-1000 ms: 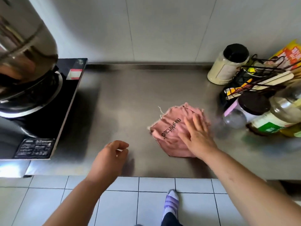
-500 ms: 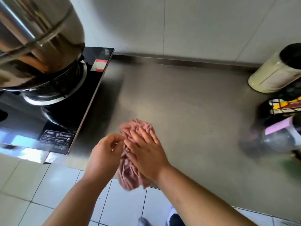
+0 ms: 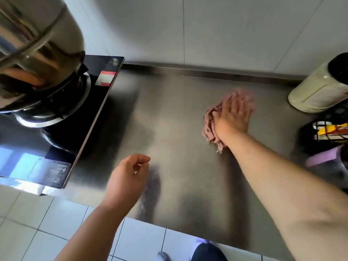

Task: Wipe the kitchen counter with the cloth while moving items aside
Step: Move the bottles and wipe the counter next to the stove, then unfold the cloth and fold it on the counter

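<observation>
Fingers (image 3: 239, 102) of the right hand (image 3: 232, 117) lie straight and a little spread, pressed flat on top of the pink cloth (image 3: 209, 127); they are blurred, and none of them curls round the fabric. Bunched folds of the cloth stick out to the left of those fingers and back under the wrist, with a frayed end trailing beside the forearm. A blurred pink edge shows just past the fingertips. Cloth and hand sit on the steel counter (image 3: 175, 113), toward its back half. Beyond the fingertips runs the raised back lip of the counter, and then the pale wall tiles (image 3: 216, 29). To the right of the fingers, near but apart, is a cream jar (image 3: 316, 95) with a dark lid. Nearer the person than the jar are a black wire rack (image 3: 327, 131) holding yellow packets and a container (image 3: 320, 161) with a purple label, all cut by the frame edge. The left hand (image 3: 128, 178) hangs over the front part of the counter, well apart from the cloth, its fingers loosely curled toward the thumb with nothing between them; whether it touches the steel cannot be told. To the left of these fingers lies a black induction cooktop (image 3: 90, 117), and on it a shiny steel pot (image 3: 37, 53). Below the left wrist the counter's front edge gives way to white floor tiles (image 3: 62, 219).
</observation>
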